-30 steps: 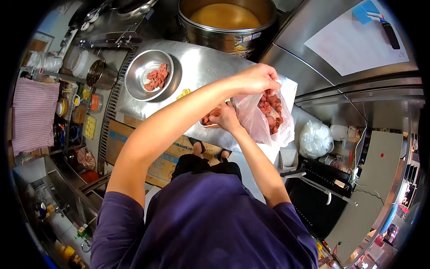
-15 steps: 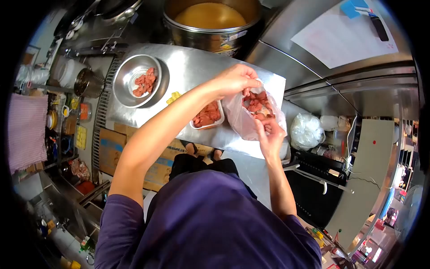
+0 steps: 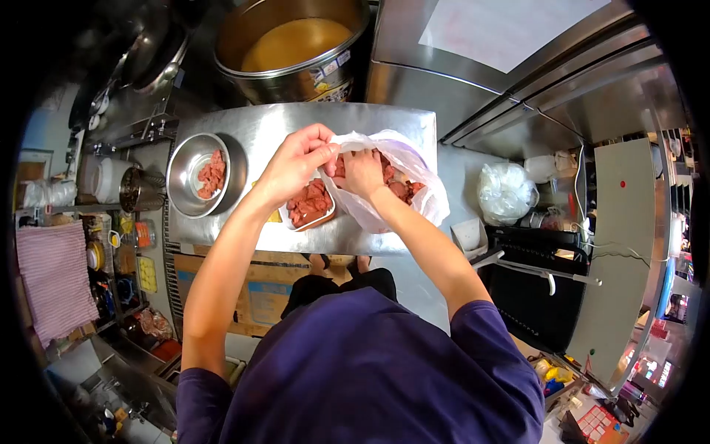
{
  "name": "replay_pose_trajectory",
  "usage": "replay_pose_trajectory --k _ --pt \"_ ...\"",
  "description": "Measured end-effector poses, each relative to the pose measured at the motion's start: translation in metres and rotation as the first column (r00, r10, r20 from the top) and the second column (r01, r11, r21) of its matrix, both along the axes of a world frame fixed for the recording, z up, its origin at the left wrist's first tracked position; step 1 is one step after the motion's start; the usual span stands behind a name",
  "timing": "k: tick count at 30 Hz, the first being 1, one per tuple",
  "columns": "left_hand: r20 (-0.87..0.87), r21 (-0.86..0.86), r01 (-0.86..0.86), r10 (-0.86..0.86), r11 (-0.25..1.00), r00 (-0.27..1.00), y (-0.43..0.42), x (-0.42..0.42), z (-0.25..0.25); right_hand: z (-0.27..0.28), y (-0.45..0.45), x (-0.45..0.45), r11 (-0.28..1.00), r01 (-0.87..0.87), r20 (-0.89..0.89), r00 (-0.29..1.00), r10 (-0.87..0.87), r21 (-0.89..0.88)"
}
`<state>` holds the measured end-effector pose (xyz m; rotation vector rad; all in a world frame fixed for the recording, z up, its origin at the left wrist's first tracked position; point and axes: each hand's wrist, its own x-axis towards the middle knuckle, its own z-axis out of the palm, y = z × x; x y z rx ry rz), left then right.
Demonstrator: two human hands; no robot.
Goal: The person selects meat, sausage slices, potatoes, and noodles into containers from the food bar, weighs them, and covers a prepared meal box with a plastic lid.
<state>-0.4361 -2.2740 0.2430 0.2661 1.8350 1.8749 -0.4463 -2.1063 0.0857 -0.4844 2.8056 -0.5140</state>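
Plastic bag (image 3: 429, 194): While half a second ago both hands stood at its mouth, only the left hand (image 3: 299, 163) now holds the edge; one bag, at the right end of the tabletop (image 3: 277, 118).
Left grip: pinched, thumb and fingers holding the bag's rim; it has gone from the far side of the mouth to the left side, next to the tray.
Right grip: the right hand (image 3: 362, 174) has left the near rim and reached inside, fingers down among the meat chunks (image 3: 405, 191); whether they have closed on a piece, I cannot tell.
White tray (image 3: 318, 223): one, just left of the bag, heaped with red meat (image 3: 309, 203); contact with the bag cannot be determined.
Metal bowl (image 3: 179, 177): one, at the tabletop's left end, well apart from the bag; one small portion of meat (image 3: 212, 176) inside, lying as before.
Yellow pieces (image 3: 274, 217): beside the tray, partly behind the left forearm; number not determinable.
Large pot (image 3: 270, 89): one, past the tabletop's far edge, with yellowish liquid (image 3: 299, 44) inside.
Count: two hands, one bag, one tray, one bowl, one pot; three lots of meat, individual pieces too crowded to number.
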Motion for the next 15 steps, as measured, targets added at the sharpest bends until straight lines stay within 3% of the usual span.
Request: replay_pose_trajectory --k 2,4,6,7,8,9,10,11,12,13,14,15 --pt "-0.015 0.010 0.009 -0.009 1.000 1.000 0.001 0.003 0.003 -0.051 -0.016 0.004 0.992 0.121 -0.410 0.903 -0.125 -0.035" --pt "-0.018 -0.004 0.007 -0.007 1.000 1.000 -0.002 0.002 0.000 -0.042 -0.018 0.002 0.980 0.190 -0.366 0.909 -0.199 -0.061" --pt "-0.022 0.014 -0.025 0.025 1.000 0.999 -0.008 0.002 -0.001 -0.018 0.001 -0.002 0.971 0.089 -0.100 0.988 -0.114 -0.224" --pt "-0.026 0.017 -0.040 0.040 0.999 0.999 -0.011 0.000 -0.006 -0.004 0.006 0.006 0.919 0.183 0.021 0.982 -0.188 -0.350" --pt "-0.010 0.023 -0.046 0.047 0.999 0.999 -0.012 -0.004 -0.017 0.002 0.014 0.015 0.905 0.228 -0.033 0.966 -0.257 -0.360" --pt "0.013 0.024 -0.066 0.066 0.998 0.998 -0.017 -0.004 -0.026 0.008 0.026 0.022 0.791 0.278 0.148 0.961 -0.236 -0.546" --pt "0.041 0.029 -0.114 0.113 0.993 0.993 -0.016 -0.003 -0.027 0.008 0.030 0.030 0.812 0.345 0.042 0.928 -0.371 -0.471" --pt "0.047 0.099 -0.145 0.141 0.984 0.989 -0.016 -0.005 -0.053 0.042 0.032 0.046 0.604 0.523 0.393 0.852 -0.346 -0.602" --pt "0.016 0.039 -0.182 0.181 0.983 0.983 -0.015 -0.002 -0.057 0.063 0.038 0.057 0.550 0.483 0.411 0.874 -0.258 -0.682" --pt "0.052 0.110 -0.196 0.191 0.974 0.980 -0.015 0.004 -0.058 0.083 0.036 0.070 0.402 0.532 0.471 0.847 -0.248 -0.745" --pt "0.008 0.106 -0.203 0.204 0.973 0.979 -0.017 0.009 -0.063 0.090 0.031 0.089 0.379 0.433 0.264 0.867 -0.422 -0.818" --pt "0.009 0.129 -0.233 0.234 0.964 0.972 -0.025 0.018 -0.058 0.114 0.022 0.102 0.353 0.397 0.223 0.869 -0.441 -0.847"
